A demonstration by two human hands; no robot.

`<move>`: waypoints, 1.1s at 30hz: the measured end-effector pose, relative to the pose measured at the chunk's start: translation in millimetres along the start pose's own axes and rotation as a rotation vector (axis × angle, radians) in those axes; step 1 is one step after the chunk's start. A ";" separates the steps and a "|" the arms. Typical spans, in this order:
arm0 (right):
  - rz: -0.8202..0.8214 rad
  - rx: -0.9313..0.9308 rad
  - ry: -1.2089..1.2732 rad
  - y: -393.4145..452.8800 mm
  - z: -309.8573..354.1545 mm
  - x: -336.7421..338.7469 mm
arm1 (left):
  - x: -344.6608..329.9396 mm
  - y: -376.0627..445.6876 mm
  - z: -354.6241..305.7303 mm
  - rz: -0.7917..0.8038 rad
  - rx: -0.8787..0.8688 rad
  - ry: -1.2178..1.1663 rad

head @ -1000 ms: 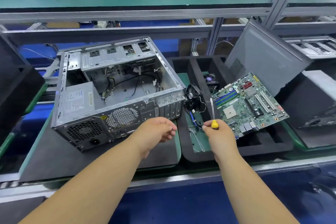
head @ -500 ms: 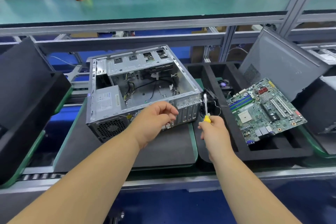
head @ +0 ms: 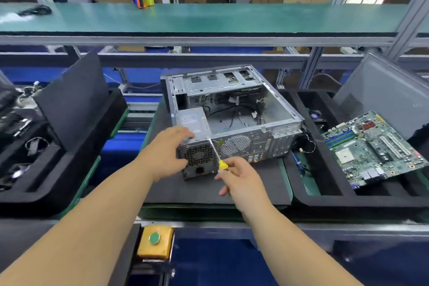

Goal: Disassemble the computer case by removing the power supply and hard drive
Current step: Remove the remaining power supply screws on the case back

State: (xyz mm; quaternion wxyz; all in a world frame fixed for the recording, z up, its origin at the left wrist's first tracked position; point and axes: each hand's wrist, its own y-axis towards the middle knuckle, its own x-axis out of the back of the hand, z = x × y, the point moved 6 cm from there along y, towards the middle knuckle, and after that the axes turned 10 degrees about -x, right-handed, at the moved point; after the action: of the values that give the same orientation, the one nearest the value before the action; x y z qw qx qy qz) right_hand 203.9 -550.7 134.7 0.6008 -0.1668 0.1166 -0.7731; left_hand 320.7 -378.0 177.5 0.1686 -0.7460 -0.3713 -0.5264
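Note:
An open grey computer case (head: 276, 109) lies on its side on a dark mat (head: 199, 188), rear panel toward me. The grey power supply (head: 192, 121) sits in its near left corner, with loose cables behind it. My left hand (head: 166, 153) rests on the case's near left corner beside the power supply, fingers reaching over the top edge. My right hand (head: 239, 176) grips a yellow-handled screwdriver (head: 217, 154), whose tip meets the rear panel by the power supply's top right corner. No hard drive can be made out.
A black foam tray (head: 325, 193) on the right holds a green motherboard (head: 373, 148), small parts and a leaning grey side panel (head: 383, 90). Another black foam tray (head: 58, 169) with parts stands at the left. A yellow box with a green button (head: 154, 239) sits at the near edge.
The view has swung so the case sits centred. My left hand moved to the case's near left corner. My right hand brought the screwdriver from the right of the case to its rear panel.

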 end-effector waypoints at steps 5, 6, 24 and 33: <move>0.015 -0.003 -0.073 -13.2 0.4 -31.8 | -11.1 -13.2 6.5 -0.079 -0.086 -0.101; 0.011 -0.012 -0.083 -14.6 0.1 -35.5 | -11.6 -13.7 7.0 -0.094 -0.083 -0.125; -0.007 -0.094 -0.031 -14.3 0.4 -48.9 | -9.0 -9.7 7.4 -0.198 -0.038 -0.200; -0.014 -0.099 -0.058 -14.5 0.2 -49.2 | -12.5 -10.0 8.6 -0.201 -0.032 -0.221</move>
State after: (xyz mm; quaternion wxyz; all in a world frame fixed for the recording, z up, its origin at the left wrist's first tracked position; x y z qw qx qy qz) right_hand 202.0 -499.5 134.5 0.5895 -0.2196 0.1361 -0.7653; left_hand 316.9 -370.6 161.4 0.0611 -0.7610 -0.4520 -0.4613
